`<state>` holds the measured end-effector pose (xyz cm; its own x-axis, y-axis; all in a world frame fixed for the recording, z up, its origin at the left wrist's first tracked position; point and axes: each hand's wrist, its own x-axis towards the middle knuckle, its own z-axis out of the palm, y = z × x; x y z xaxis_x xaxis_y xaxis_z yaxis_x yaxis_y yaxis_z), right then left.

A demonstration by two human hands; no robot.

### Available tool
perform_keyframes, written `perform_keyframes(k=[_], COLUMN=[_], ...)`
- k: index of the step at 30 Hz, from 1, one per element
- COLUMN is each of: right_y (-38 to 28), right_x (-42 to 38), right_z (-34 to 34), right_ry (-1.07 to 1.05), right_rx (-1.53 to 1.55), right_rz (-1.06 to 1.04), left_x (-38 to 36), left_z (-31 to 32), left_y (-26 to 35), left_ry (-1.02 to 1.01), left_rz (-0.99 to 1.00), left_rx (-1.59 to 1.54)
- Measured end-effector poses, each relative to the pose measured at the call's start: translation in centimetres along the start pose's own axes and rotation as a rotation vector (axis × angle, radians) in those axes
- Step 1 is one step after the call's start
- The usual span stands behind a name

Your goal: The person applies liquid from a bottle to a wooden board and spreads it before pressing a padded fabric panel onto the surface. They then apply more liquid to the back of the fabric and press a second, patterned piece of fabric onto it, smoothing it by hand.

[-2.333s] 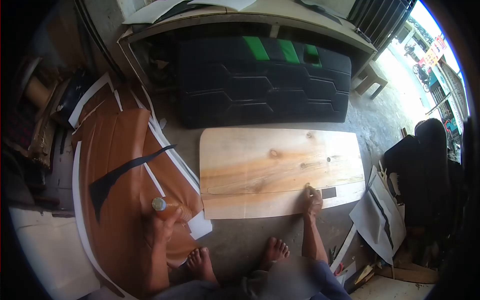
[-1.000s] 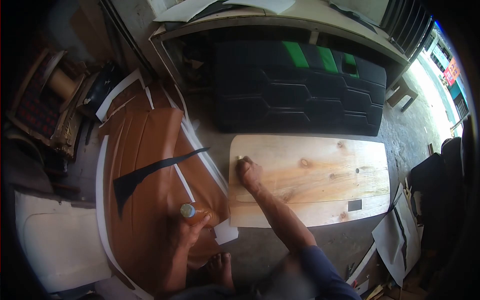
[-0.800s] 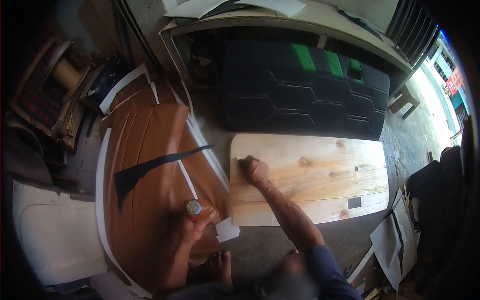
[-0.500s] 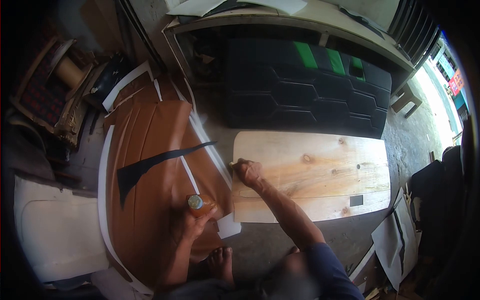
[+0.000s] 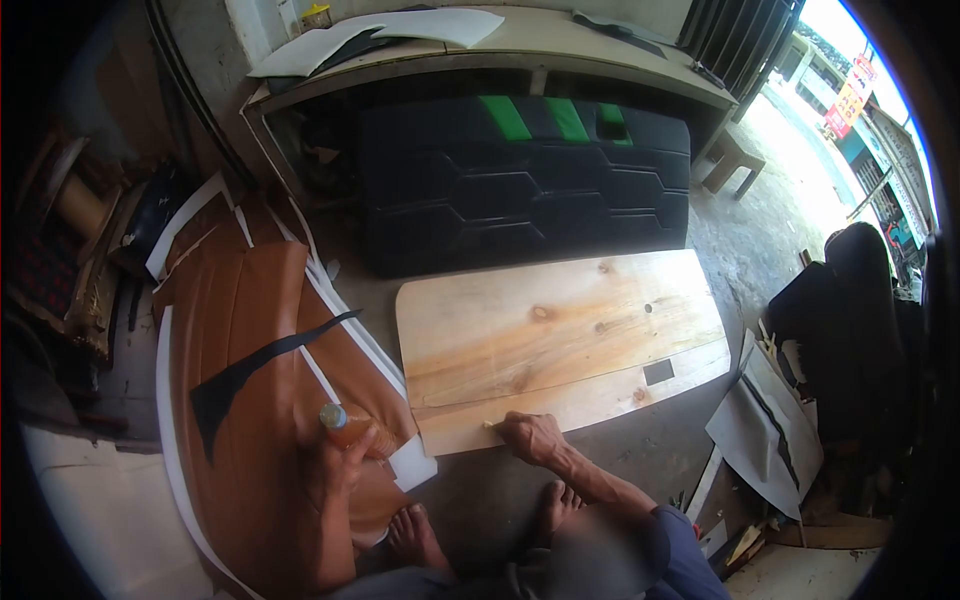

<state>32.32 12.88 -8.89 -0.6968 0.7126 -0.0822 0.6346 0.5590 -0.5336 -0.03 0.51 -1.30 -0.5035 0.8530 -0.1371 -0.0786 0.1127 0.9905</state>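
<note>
Right hand (image 5: pixel 535 438) pinches what looks like a small pale piece (image 5: pixel 489 424) at the near edge of the wooden board (image 5: pixel 560 330), which lies flat on the floor (image 5: pixel 640 450); pressing too near that edge could make the piece slip off. Left hand (image 5: pixel 347 468) wraps around an orange bottle (image 5: pixel 350 431) over the brown covering (image 5: pixel 235 320); if unsealed, a loosened grip could spill it there. Whether it is sealed is unclear. Most of the pale piece is hidden; the dark shape (image 5: pixel 840 320) at right melts into shadow.
</note>
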Motion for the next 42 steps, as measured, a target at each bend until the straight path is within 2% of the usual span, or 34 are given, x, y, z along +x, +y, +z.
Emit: perform_keyframes(k=[2,3,5,7,8,9,10,11,12,13,14,15,16,18,27,29,30,31,32,33,34,35,37,39,42], right_y=[1.7,1.5,0.5,-0.1,-0.6,-1.4,-2.5,-3.9,-5.6,-7.5,-9.0,-10.2,-11.2,-11.9,-12.7,-11.9,-11.7,-10.4,-7.7,-5.5,-0.9,0.5,1.8,-1.9,-7.7], right_x=[-3.2,-4.3,-6.3,-6.4,-6.5,-6.1,-5.4,-4.6,-3.8,-3.2,-2.5,-1.9,-1.4,-0.7,-1.3,-1.7,-2.4,-2.6,-2.9,-2.9,-3.6,-3.9,-3.9,-2.8,-2.7], right_z=[-0.8,-1.6,-3.1,-5.1,-6.1,-7.3,-8.5,-9.5,-10.8,-12.1,-13.2,-14.0,-14.8,-15.2,-11.2,-10.8,-10.7,-10.1,-8.1,-7.9,-3.7,-3.0,0.7,3.5,8.1], right_ry=[0.236,0.245,-0.064,-0.017,0.02,0.017,0.187,0.357,0.346,0.345,0.347,0.346,0.353,0.359,0.442,0.052,-0.068,-0.04,0.147,0.245,0.483,0.475,0.484,0.441,0.202], right_rx=[-0.016,-0.019,-0.102,-0.035,0.025,0.024,0.142,0.265,0.272,0.436,0.596,0.599,0.566,0.501,0.429,0.754,0.952,0.996,1.023,0.809,0.621,0.514,0.317,0.293,0.312], right_rz=[0.089,0.089,0.242,0.306,0.373,0.374,0.41,0.439,0.425,0.394,0.365,0.359,0.267,0.13,0.027,-0.174,0.064,0.285,0.472,0.686,0.671,0.85,0.787,0.615,0.09], left_x=[-0.4,-0.2,-0.6,-0.6,-0.2,-0.2,-0.8,-1.0,-1.0,-1.2,-1.1,-0.9,-0.8,-1.1,-1.2,-0.7,-0.3,-0.1,-0.4,-0.5,-0.1,0.3,0.5,0.3,0.3], left_z=[0.5,1.0,2.3,2.4,2.0,3.0,4.1,5.4,6.3,6.7,7.2,7.7,8.2,9.2,9.8,9.7,9.2,8.9,9.1,8.9,8.6,8.3,7.9,7.7,7.7], left_y=[0.2,0.5,1.5,1.1,-0.4,0.6,1.7,2.5,3.1,3.5,3.4,3.0,2.7,3.0,2.2,1.9,1.9,1.8,4.0,3.8,3.4,2.7,0.0,-2.0,-1.2], left_ry=[0.015,0.035,0.036,0.027,-0.051,-0.12,-0.128,-0.114,-0.158,-0.204,-0.194,-0.25,-0.311,-0.31,-0.223,-0.195,-0.169,-0.139,-0.158,-0.151,-0.143,-0.136,-0.136,-0.127,-0.165], left_rz=[-0.02,-0.027,-0.045,-0.073,-0.019,0.035,0.119,0.112,0.225,0.338,0.34,0.386,0.432,0.396,0.323,0.335,0.238,0.133,0.102,0.08,0.073,0.069,0.048,0.139,0.062], left_rx=[-0.028,-0.058,-0.078,-0.086,0.031,0.139,0.315,0.317,0.487,0.661,0.669,0.696,0.719,0.736,0.849,0.857,0.664,0.47,0.246,0.243,0.15,0.062,0.087,0.201,0.17])
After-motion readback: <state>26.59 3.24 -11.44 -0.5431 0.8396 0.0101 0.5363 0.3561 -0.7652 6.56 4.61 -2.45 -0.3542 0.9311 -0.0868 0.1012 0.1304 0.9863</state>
